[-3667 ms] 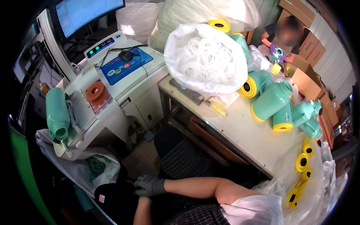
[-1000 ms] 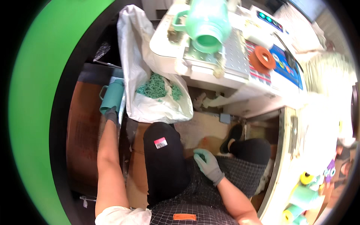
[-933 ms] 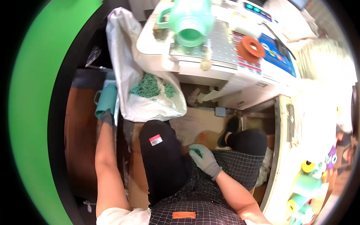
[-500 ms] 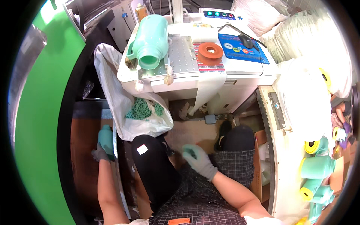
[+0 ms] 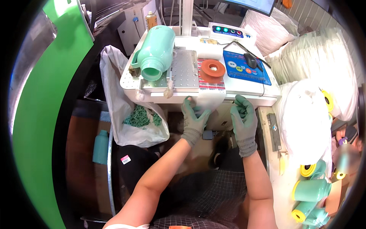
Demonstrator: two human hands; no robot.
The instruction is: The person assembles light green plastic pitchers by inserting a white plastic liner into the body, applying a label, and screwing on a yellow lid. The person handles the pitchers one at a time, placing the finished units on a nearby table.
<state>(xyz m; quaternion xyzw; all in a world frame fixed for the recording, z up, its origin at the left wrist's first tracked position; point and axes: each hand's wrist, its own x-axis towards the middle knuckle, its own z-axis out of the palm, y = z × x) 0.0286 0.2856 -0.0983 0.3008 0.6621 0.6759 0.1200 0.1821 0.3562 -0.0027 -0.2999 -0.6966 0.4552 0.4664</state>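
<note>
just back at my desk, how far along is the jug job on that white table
Looks done: one green jug lies on its side on the metal plate. In hand: both gloved hands, left hand and right hand, are at the table's front edge, holding nothing I can make out. Left: more green jugs wait at the right.

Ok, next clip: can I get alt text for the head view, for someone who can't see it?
Two grey-gloved hands, the left hand and the right hand, reach up to the front edge of a white machine table, the left touching a white sheet hanging there. A mint-green plastic jug lies on its side on the table beside an orange ring.
</note>
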